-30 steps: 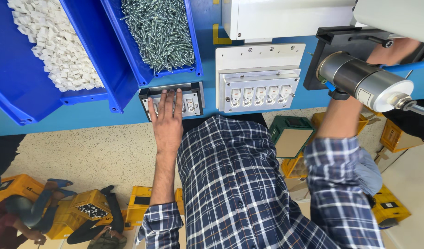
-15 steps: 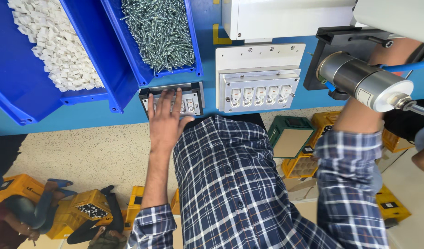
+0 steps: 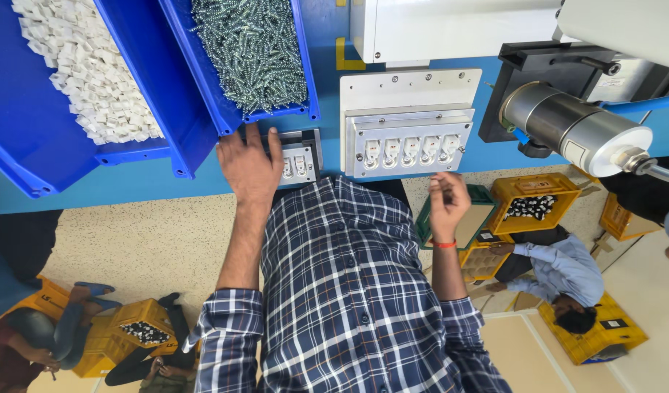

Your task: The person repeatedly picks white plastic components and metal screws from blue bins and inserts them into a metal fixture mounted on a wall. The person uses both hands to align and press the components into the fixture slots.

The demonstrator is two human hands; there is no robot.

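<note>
left hand point(image 3: 248, 169) flat, open on switch plate point(image 3: 296, 160); right hand point(image 3: 446, 201) loosely curled (contents unclear) below white fixture point(image 3: 407, 142).

We have two bins on the bench at the far left: the bin of small plastic parts point(image 3: 87, 73) lies left of the bin of screws point(image 3: 251, 51), their walls side by side. Just before the screw bin's near edge sits a small switch plate point(image 3: 299, 156), with our left hand point(image 3: 248, 166) flat on its left part. Right of it lies the metal fixture point(image 3: 408, 127) with a row of switches point(image 3: 409, 151) in it; our right hand point(image 3: 446, 202) hangs just before this fixture, apart from it. Farther right is a cylinder-shaped motor point(image 3: 576, 129). Below the bench, crates point(image 3: 536, 200) stand on the floor.
</note>
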